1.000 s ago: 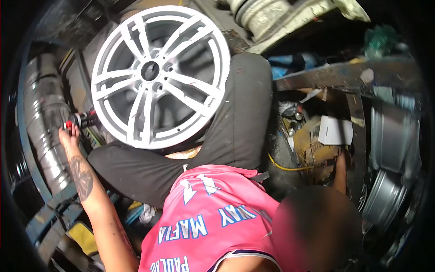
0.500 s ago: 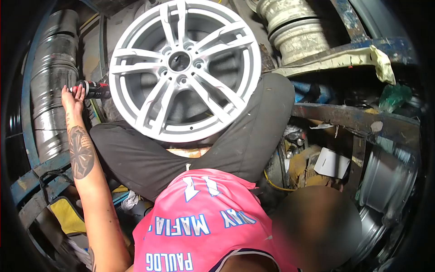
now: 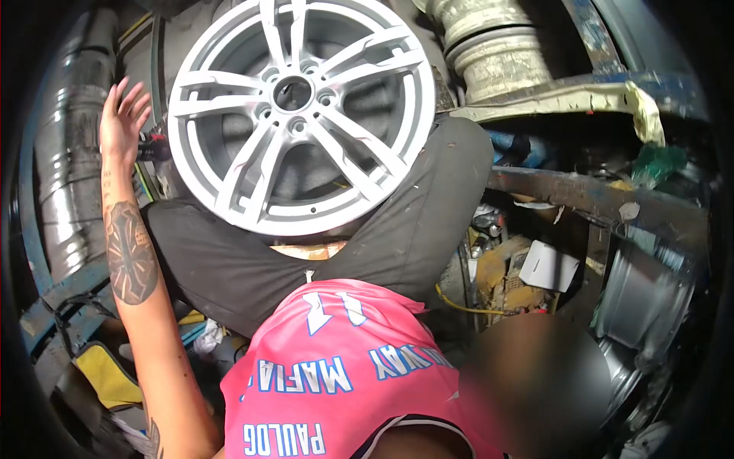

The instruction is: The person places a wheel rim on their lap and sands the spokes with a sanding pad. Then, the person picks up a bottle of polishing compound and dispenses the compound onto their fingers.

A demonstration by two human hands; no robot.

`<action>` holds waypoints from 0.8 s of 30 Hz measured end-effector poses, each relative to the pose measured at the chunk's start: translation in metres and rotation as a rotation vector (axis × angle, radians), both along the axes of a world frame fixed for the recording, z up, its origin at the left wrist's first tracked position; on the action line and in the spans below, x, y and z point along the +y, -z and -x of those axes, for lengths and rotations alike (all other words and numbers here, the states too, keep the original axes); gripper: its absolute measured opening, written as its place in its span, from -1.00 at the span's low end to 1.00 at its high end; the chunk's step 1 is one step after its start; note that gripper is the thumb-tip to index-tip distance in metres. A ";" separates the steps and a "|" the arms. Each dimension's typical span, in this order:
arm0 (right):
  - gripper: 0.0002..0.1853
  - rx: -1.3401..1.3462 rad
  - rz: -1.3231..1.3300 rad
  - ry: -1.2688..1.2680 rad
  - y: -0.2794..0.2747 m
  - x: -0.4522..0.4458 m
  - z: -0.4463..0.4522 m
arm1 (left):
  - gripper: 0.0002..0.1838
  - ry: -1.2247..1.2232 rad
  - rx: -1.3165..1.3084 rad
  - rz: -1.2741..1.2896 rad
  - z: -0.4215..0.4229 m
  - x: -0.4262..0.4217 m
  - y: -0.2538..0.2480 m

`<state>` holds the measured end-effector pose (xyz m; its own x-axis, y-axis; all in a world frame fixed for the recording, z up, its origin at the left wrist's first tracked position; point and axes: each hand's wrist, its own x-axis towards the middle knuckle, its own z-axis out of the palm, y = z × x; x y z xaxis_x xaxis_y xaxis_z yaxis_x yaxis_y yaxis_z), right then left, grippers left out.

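Observation:
A silver multi-spoke car wheel rim (image 3: 298,218) lies across my lap, face up, its top edge cut off by the frame. To the left of it, my left hand (image 3: 122,122) is raised with the fingers stretched and spread. Nothing is held in it. Just behind and right of that hand, a dark can with red marks (image 3: 156,148) lies on its side, partly covered by the hand and the rim. My right hand is out of view.
Shiny stacked metal rims (image 3: 73,153) stand at the left, and dull, whitish rims (image 3: 501,65) at the upper right. A metal frame bar (image 3: 566,191) runs along the right side. Below it are a white box (image 3: 549,265) and another rim (image 3: 646,294). A yellow cloth (image 3: 109,375) lies lower left.
My left hand has moved up and away from the can, its fingers opening wider. The whole view has shifted slightly, and the rim still rests on my lap.

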<state>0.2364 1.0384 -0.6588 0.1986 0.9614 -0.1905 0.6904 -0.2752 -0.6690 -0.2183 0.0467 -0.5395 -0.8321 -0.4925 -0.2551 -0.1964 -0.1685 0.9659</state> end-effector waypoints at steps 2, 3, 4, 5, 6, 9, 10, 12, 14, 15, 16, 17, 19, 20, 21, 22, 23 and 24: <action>-0.76 0.514 0.125 -0.188 0.029 0.049 -0.037 | -0.36 0.162 -0.002 0.020 -0.005 0.016 -0.001; -0.78 0.466 0.079 -0.148 0.018 0.041 -0.029 | -0.34 0.267 -0.002 0.067 -0.009 0.014 0.004; -0.79 0.393 0.002 -0.099 0.003 0.019 -0.014 | -0.34 0.339 -0.045 0.111 -0.012 0.009 0.008; -0.81 0.354 -0.060 -0.065 -0.010 -0.002 -0.003 | -0.36 0.332 -0.094 0.154 -0.016 0.001 0.013; -0.82 0.364 -0.093 -0.051 -0.020 -0.019 0.003 | -0.38 0.335 -0.139 0.202 -0.017 -0.011 0.018; -0.64 0.630 0.057 -0.099 -0.019 -0.043 -0.014 | -0.42 0.174 -0.180 0.177 -0.024 -0.052 0.034; -0.60 0.694 0.106 -0.081 -0.028 -0.071 -0.005 | -0.45 0.122 -0.174 0.109 -0.024 -0.066 0.038; -0.61 0.747 0.215 -0.130 -0.074 -0.177 0.048 | -0.48 0.061 -0.125 0.102 -0.024 -0.070 0.038; -0.53 0.870 0.247 -0.173 -0.070 -0.227 0.074 | -0.50 0.085 -0.130 0.172 -0.021 -0.052 0.029; -0.44 0.965 0.358 -0.350 -0.058 -0.228 0.072 | -0.51 0.115 -0.143 0.223 -0.019 -0.042 0.023; -0.35 1.053 0.471 -0.528 -0.046 -0.230 0.068 | -0.52 0.144 -0.160 0.274 -0.019 -0.032 0.018; -0.31 1.083 0.425 -0.515 -0.068 -0.273 0.105 | -0.55 0.181 -0.124 0.303 -0.019 -0.018 0.014; -0.48 0.958 0.300 -0.641 -0.084 -0.310 0.151 | -0.61 0.314 -0.093 0.378 -0.013 0.012 0.009; -0.52 0.771 0.178 -0.656 -0.091 -0.328 0.172 | -0.65 0.427 -0.059 0.320 -0.018 0.035 0.001; -0.55 0.720 0.137 -0.800 -0.109 -0.355 0.198 | -0.68 0.583 -0.046 0.405 -0.018 0.054 -0.001; -0.57 0.666 0.094 -0.951 -0.126 -0.377 0.221 | -0.69 0.680 -0.052 0.383 -0.026 0.085 -0.009; -0.55 0.679 0.189 -1.046 -0.133 -0.385 0.236 | -0.70 0.874 -0.062 0.325 -0.038 0.116 -0.023; -0.40 0.696 0.313 -1.109 -0.141 -0.396 0.249 | -0.71 1.037 0.100 0.317 -0.047 0.136 -0.002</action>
